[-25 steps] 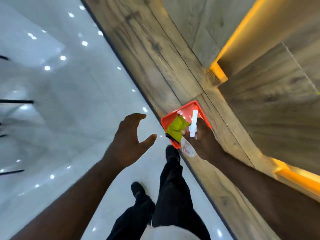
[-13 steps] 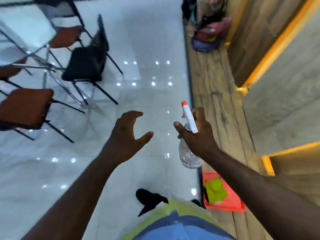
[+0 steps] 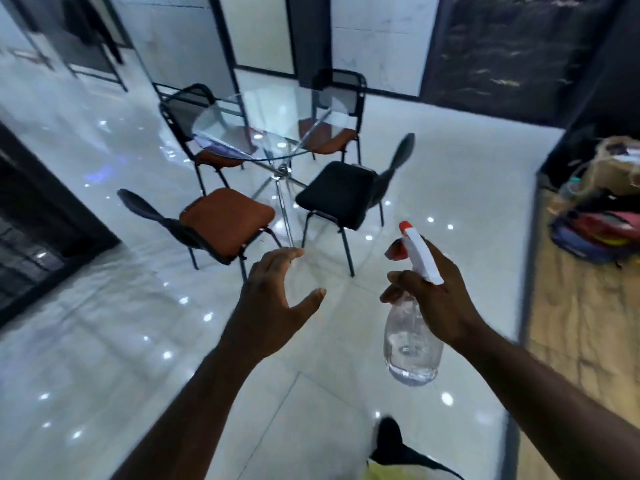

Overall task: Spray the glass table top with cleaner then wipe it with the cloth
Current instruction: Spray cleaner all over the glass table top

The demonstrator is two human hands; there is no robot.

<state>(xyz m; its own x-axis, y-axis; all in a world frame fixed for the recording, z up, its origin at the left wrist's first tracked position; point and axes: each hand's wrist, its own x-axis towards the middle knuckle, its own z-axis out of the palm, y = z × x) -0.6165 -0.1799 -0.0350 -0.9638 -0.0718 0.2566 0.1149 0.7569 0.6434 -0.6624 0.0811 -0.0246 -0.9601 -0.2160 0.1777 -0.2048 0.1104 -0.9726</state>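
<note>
A round glass table top (image 3: 273, 123) on crossed metal legs stands across the room, well ahead of both hands. My right hand (image 3: 436, 303) grips the neck of a clear spray bottle (image 3: 412, 341) with a white and red trigger head, held upright at chest height. My left hand (image 3: 273, 299) hangs in the air beside it, fingers spread and loosely curved, holding nothing. The cloth is out of view.
Several chairs ring the table: a brown-seated chair (image 3: 221, 220) and a black-seated chair (image 3: 343, 195) on the near side, two more behind. Bags (image 3: 599, 230) lie on the wooden strip at the right. A dark doorway (image 3: 38, 216) is on the left. Glossy white floor lies between.
The view has swung up from the orange tray with the yellow cloth to the room and the glass table. My right hand has lifted the spray bottle off the tray and carries it forward.
</note>
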